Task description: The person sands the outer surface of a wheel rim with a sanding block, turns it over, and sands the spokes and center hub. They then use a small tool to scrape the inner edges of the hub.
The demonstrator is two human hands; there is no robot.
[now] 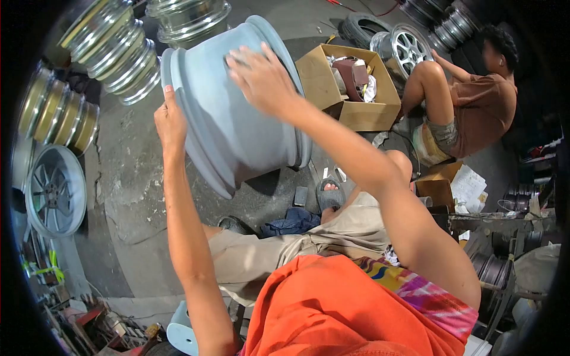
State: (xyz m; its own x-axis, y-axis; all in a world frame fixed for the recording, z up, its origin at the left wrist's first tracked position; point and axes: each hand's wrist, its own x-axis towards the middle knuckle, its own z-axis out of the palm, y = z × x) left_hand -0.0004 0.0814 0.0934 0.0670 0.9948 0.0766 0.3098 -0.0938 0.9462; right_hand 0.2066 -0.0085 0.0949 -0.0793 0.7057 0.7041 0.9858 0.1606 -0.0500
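Observation:
A grey-primed car wheel rim [237,118] stands tilted on the floor before my knees, its smooth barrel facing me. My left hand [170,123] grips the rim's left flange, with the thumb along the edge and the other fingers mostly hidden. Over the upper part of the barrel lies my right hand [261,82], fingers stretched out and slightly smeared by motion; whether anything thin is under the palm I cannot tell. Below the rim, a small dark block [301,196] rests on the floor beside my sandalled foot [330,193]. A dark blue cloth [291,221] lies between my feet.
Stacked shiny rims [119,53] stand at the upper left, and a spoked grey wheel [56,190] leans below. At right is an open cardboard box [368,115] with mixed items. Beyond it a seated person [481,113] handles a spoked wheel [411,50]. A tyre [362,28] lies behind.

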